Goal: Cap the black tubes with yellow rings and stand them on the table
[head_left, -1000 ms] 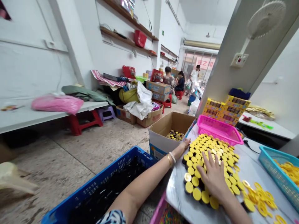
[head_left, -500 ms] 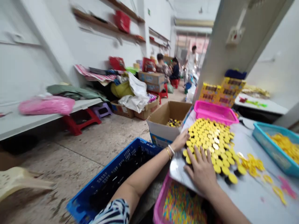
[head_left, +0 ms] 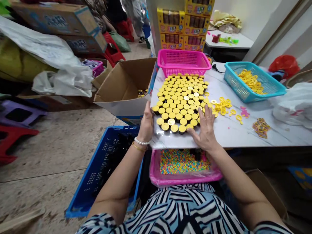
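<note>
Many small black tubs with yellow lids stand packed together on the marble-patterned table. Against their left side, at the table's edge, rests my left hand, its fingers straight and together. My right hand lies along the right front side of the group, fingers spread and touching the outer tubs. Neither hand grips anything. Just right of it lie loose yellow plastic rings with tabs. Below the table edge, a pink tray holds tiny coloured beads and some dark pieces.
A pink basket stands behind the tubs, before stacked yellow boxes. A teal basket of yellow pieces is at right. An open carton adjoins the table's left side; a blue crate sits on the floor.
The view has swung right and down toward the table. My right hand has moved from the group's front to its right side; my left hand stays at the left side.
</note>
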Available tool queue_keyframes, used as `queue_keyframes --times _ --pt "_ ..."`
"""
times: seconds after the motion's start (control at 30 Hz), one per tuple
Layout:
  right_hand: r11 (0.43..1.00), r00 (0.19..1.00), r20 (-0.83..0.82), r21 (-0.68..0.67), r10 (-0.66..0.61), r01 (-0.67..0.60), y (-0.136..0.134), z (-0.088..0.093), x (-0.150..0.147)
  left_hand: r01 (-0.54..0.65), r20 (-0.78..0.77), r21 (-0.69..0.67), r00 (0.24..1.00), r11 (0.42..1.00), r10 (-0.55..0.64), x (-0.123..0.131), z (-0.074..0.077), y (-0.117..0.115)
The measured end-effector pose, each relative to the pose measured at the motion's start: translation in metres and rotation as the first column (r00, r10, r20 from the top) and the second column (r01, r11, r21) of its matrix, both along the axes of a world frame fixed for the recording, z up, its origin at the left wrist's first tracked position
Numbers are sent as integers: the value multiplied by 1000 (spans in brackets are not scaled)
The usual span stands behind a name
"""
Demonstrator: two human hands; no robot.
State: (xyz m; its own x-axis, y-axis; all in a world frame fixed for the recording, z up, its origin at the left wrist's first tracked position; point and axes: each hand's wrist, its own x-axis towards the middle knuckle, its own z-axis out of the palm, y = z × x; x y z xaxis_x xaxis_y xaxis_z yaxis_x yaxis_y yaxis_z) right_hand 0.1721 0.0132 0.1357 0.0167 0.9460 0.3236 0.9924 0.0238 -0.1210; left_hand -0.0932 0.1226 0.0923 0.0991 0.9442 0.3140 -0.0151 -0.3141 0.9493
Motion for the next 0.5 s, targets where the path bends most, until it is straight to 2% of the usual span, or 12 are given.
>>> queue_keyframes --times 0.07,0.13,0.17,0.23,0.3,0.37,0.47,0.5 --pt "995 995 -93 85 -39 47 -5 6 12 -84 115 -58 989 995 91 -7 0 -14" --pt "978 964 -241 146 -110 148 -11 6 24 -199 168 -25 965 980 200 -13 -2 -38" --pt "971 938 -313 130 -150 199 -12 4 30 -242 173 -1 956 970 238 -14 -3 -52" --pt "966 888 -397 10 -233 258 -11 -3 36 -290 163 39 946 956 280 -10 -5 -82" --pt "960 875 -395 -120 -279 252 -3 -9 36 -290 110 68 953 955 282 0 -4 -109" --pt "958 885 -377 -185 -273 217 5 -13 32 -293 36 108 956 950 291 10 -4 -133" --pt "965 878 -414 -202 -238 167 11 -14 32 -339 -70 260 927 904 368 14 -7 -160" --pt "972 868 -446 -178 -219 154 10 -14 35 -312 -120 328 923 892 367 12 -11 -168"
